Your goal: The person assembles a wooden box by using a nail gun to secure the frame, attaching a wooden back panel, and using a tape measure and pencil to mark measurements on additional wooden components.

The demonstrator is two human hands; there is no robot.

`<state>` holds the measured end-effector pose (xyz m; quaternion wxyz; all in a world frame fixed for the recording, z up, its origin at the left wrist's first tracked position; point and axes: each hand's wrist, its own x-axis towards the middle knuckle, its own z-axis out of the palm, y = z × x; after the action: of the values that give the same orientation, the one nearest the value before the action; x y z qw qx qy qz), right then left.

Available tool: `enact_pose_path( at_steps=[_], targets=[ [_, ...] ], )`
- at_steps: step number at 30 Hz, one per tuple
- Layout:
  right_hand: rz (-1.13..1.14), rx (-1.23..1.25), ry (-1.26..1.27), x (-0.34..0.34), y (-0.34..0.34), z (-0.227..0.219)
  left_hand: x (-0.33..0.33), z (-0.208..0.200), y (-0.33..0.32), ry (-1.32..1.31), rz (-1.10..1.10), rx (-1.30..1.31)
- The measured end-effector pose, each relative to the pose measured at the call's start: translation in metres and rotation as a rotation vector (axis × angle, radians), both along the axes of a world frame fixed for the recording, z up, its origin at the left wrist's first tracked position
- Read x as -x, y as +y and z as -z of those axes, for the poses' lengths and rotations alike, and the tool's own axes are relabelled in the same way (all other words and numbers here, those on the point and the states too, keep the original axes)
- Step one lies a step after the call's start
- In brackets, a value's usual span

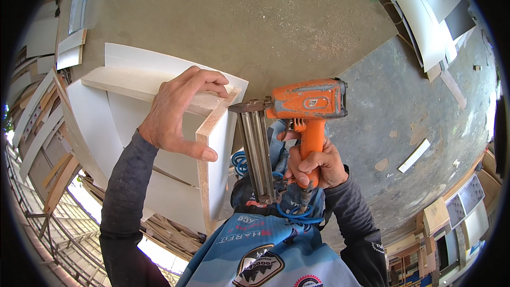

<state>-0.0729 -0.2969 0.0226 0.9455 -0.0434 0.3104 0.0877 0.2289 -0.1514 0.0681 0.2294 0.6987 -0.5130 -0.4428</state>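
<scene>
1. Head view, background: a dusty concrete floor (255,32) spreads beyond both hands. White sheets (425,10) lie far ahead and to the right of the right hand, with a pale strip (414,155) nearer to it; stacked boards (40,122) crowd the area well left of the left hand.

2. Beneath the left hand (183,109) is a white panel assembly (219,146), its raw wood edges turned up toward the person. Lying this way, it seems to leave its corner within reach of both hands.

3. The left hand is spread in a wide curve, fingers bent over the corner and thumb stretched back along the near board's raw edge. That span probably steadies the boards; how hard it presses, I cannot tell.

4. The right hand (321,165) is wrapped around the handle of an orange nail gun (308,100), likely to carry its weight from below. Whether the index finger presses the trigger is unclear.

5. The gun lies across the space between the hands, its nose at the corner beside the left fingertips; contact cannot be told.

6. A blue hose (300,218) loops below the right hand, in front of the blue shirt (223,252), apparently leaving slack for the wrist.
</scene>
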Motion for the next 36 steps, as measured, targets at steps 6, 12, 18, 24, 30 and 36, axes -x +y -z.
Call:
enact_pose_path(
  at_steps=[6, 12, 18, 24, 30, 36],
  targets=[
    [-0.009, 0.004, 0.010, -0.002, 0.000, -0.002, 0.001, -0.001, -0.001, -0.010, -0.009, -0.004],
    [-0.045, 0.058, 0.002, 0.000, -0.002, -0.001, 0.001, -0.004, -0.006, 0.007, -0.019, -0.037],
    [0.140, 0.006, 0.096, 0.004, 0.002, 0.005, 0.002, -0.009, -0.006, 0.042, -0.058, -0.086],
    [0.079, 0.141, 0.119, 0.001, 0.004, 0.017, -0.004, -0.007, -0.006, -0.012, 0.105, -0.134],
    [0.048, 0.197, 0.096, -0.003, 0.006, 0.020, -0.006, -0.009, -0.008, -0.028, 0.167, -0.071],
    [0.053, 0.180, 0.087, -0.005, 0.013, 0.022, -0.006, -0.008, -0.008, -0.040, 0.168, -0.066]
  ],
)
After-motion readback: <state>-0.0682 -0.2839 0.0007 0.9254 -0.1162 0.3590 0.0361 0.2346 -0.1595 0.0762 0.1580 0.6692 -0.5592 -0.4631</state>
